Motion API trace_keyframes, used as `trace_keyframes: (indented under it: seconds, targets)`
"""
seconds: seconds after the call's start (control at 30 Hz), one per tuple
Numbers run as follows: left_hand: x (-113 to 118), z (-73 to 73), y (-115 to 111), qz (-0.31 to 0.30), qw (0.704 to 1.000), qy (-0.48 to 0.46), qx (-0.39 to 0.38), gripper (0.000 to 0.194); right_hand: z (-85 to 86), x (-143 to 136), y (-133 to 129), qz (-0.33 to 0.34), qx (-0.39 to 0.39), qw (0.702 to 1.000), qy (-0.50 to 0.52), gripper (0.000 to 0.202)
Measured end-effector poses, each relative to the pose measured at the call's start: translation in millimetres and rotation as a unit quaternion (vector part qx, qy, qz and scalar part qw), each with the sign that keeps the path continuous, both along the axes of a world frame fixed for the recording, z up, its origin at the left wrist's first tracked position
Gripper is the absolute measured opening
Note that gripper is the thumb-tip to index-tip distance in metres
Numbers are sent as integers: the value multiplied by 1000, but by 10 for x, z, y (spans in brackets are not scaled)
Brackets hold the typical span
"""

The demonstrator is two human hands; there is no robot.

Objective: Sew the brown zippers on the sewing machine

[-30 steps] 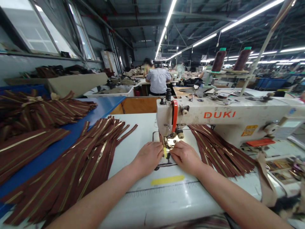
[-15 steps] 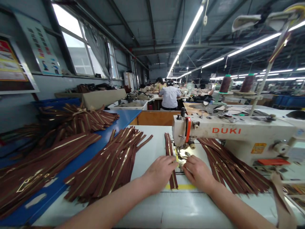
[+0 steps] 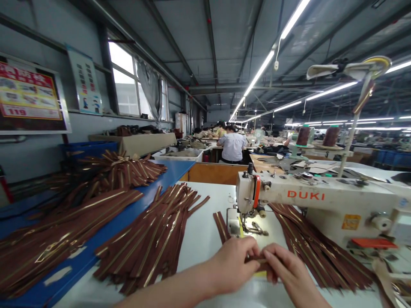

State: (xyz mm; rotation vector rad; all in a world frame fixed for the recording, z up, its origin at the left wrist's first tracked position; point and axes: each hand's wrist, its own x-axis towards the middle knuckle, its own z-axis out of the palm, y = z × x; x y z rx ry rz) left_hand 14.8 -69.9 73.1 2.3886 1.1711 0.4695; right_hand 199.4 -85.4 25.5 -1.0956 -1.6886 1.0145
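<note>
brown zipper strip (image 3: pixel 221 226): one, cloth with a gold-toned line of teeth; held between left hand (image 3: pixel 233 265) and right hand (image 3: pixel 285 265). far end at about half past ten from the pinched fingertips, long axis there from eleven to five; short length in the grip closer to a nine-to-three line. middle stretch hidden behind left hand; cannot tell whether folded or merely bent.

left hand: thumb and fingers pinched on the strip; nearer of the two to its far end. right hand: thumb and curled fingers pressed on the strip from three o'clock, just beside the left.

yellow tape (image 3: pixel 261 273): stuck down beneath the hands. pale tabletop (image 3: pixel 205 226): smooth, slightly glossy.

presser foot (image 3: pixel 244 222): between eleven and twelve, near the fingertips, not touching. white sewing machine (image 3: pixel 279 194): marked "duki" in orange-red; head at twelve, arm off towards two.

zipper heap (image 3: pixel 154 239): brown, at half past nine. zipper fan (image 3: pixel 317 248): brown, at three.

blue table (image 3: pixel 180 167): past the heap, with further brown zippers (image 3: pixel 64 231) along it.

thread cones (image 3: pixel 303 136): two, maroon, towards one. seated co-worker (image 3: pixel 233 146): back view, pale shirt, just short of twelve. window (image 3: pixel 123 77): at eleven. strip lights (image 3: pixel 259 73): overhead, in rows.
</note>
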Motion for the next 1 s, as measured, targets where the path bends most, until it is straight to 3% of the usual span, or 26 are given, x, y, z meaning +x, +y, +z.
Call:
trace_keyframes:
  seconds: [0.1, 0.17, 0.27, 0.33, 0.4, 0.53, 0.63, 0.77, 1.0]
  targets:
    - [-213, 254, -302, 56, 974, -135, -173, 34, 278, -19, -19, 26, -70, 995, 71, 53]
    - [-461, 433, -455, 97, 976, -105, -165, 44, 328, -46, 28, 37, -86, 991, 95, 51]
    - [-835, 541, -538, 157, 984, -5, -82, 50, 163, -186, 227, 44, -96, 988, 111, 52]
    - [-1012, 462, -490, 172, 980, 96, -14, 53, -21, -337, 422, 46, -116, 987, 106, 55]
    - [-1106, 293, -385, 168, 964, 203, 40, 62, -180, -480, 619, 44, -142, 985, 85, 51]
    - [-1045, -95, -135, 106, 940, 308, 98, 72, -319, -574, 874, 38, -177, 982, 58, 40]
    - [-840, -289, -5, 56, 939, 308, 144, 63, -327, -506, 933, 38, -187, 980, 52, 36]
    - [-542, -430, 112, -12, 948, 240, 210, 46, -343, -427, 946, 39, -190, 979, 63, 39]
    - [-279, -682, 353, -20, 943, 152, 296, 19, -411, -428, 989, 62, -186, 979, 63, 41]
